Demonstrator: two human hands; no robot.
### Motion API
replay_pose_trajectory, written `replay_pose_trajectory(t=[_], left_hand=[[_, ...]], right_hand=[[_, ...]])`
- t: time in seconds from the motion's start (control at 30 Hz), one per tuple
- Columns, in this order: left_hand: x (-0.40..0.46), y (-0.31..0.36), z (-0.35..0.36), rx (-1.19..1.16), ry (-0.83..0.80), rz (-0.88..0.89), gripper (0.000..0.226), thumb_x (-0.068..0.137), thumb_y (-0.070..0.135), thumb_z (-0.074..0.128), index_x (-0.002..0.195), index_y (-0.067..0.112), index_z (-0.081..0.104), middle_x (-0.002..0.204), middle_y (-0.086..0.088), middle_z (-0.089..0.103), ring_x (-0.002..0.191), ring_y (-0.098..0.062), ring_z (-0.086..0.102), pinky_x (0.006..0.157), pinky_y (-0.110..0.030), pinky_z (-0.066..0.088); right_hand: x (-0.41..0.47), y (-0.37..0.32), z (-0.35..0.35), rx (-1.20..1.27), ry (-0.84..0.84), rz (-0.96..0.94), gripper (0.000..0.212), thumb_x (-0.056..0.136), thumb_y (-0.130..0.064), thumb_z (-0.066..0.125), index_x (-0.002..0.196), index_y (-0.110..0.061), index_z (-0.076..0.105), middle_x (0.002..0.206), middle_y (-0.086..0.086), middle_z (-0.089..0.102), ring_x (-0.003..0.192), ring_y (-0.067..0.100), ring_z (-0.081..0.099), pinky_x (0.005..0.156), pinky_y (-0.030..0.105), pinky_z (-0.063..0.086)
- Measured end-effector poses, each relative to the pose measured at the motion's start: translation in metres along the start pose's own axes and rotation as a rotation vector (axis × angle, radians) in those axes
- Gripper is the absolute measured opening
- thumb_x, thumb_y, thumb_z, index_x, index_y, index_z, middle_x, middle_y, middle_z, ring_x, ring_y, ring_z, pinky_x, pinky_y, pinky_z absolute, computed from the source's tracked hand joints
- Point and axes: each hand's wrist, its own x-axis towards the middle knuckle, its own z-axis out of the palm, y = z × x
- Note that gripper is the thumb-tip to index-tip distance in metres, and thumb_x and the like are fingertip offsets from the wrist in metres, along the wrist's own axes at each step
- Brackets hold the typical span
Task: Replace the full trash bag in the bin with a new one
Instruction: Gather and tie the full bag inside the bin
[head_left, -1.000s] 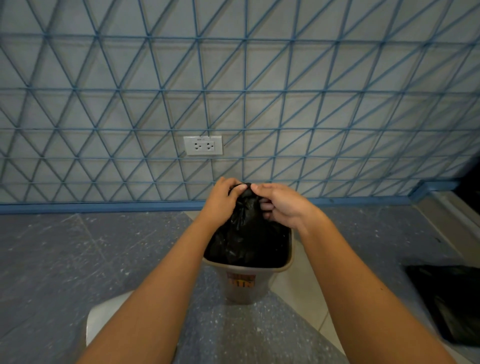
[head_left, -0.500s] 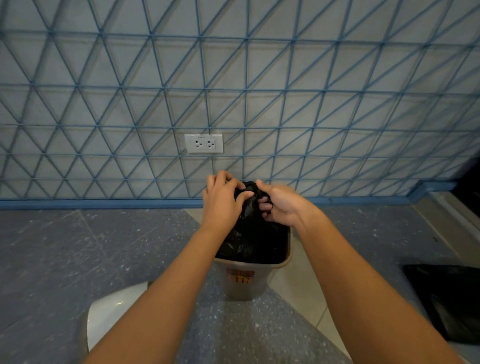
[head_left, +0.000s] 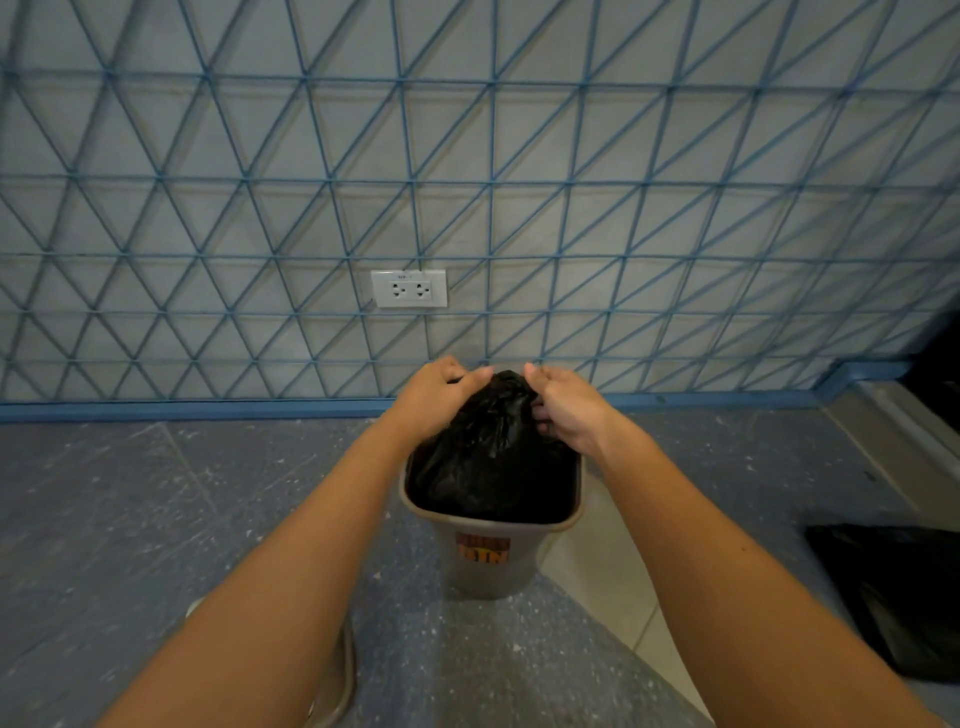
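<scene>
A small grey bin (head_left: 488, 564) with an orange label stands on the floor near the wall. A full black trash bag (head_left: 491, 457) fills it, its top gathered into a bunch above the rim. My left hand (head_left: 434, 395) grips the gathered top from the left. My right hand (head_left: 569, 408) grips it from the right, fingers curled into the plastic. A second black bag (head_left: 893, 597) lies flat on the floor at the right edge.
The wall (head_left: 519, 182) with blue triangular lines rises just behind the bin, with a white double socket (head_left: 409, 288) above it. A grey rounded lid-like object (head_left: 340, 670) lies on the floor under my left forearm. A step edge (head_left: 893, 441) runs at the right.
Both hands have shifted their grip on the bag's gathered top, with the thumbs now spread apart over the bunch. The bag stays in the bin.
</scene>
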Motion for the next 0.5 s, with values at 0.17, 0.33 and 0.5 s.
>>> replay_pose_trajectory(t=[0.17, 0.33, 0.5], left_hand=[[-0.008, -0.010, 0.000, -0.008, 0.042, -0.039, 0.041, 0.098, 0.036, 0.040, 0.070, 0.007, 0.047, 0.087, -0.011, 0.042, 0.075, -0.014, 0.045, 0.061, -0.026, 0.028], [-0.013, -0.018, 0.011, -0.020, 0.090, -0.084, 0.045, 0.099, 0.035, 0.038, 0.063, 0.009, 0.049, 0.096, -0.009, 0.046, 0.092, -0.016, 0.046, 0.073, -0.020, 0.025], [-0.015, -0.027, 0.009, 0.018, 0.180, -0.088, 0.046, 0.099, 0.031, 0.040, 0.055, 0.017, 0.040, 0.092, -0.010, 0.045, 0.091, -0.023, 0.048, 0.077, -0.026, 0.030]], right_hand=[[0.003, 0.006, 0.003, 0.161, 0.030, -0.009, 0.032, 0.103, -0.022, 0.028, 0.083, -0.019, 0.052, 0.058, -0.003, 0.033, 0.030, -0.002, 0.032, 0.047, 0.018, 0.023], [0.011, 0.008, -0.003, 0.030, 0.205, -0.084, 0.032, 0.099, -0.008, 0.030, 0.077, -0.022, 0.048, 0.061, 0.001, 0.036, 0.047, 0.009, 0.032, 0.042, 0.020, 0.025], [0.013, 0.008, -0.016, 0.031, 0.296, -0.099, 0.030, 0.095, 0.000, 0.033, 0.080, -0.026, 0.039, 0.065, 0.004, 0.040, 0.051, 0.014, 0.036, 0.037, 0.020, 0.029]])
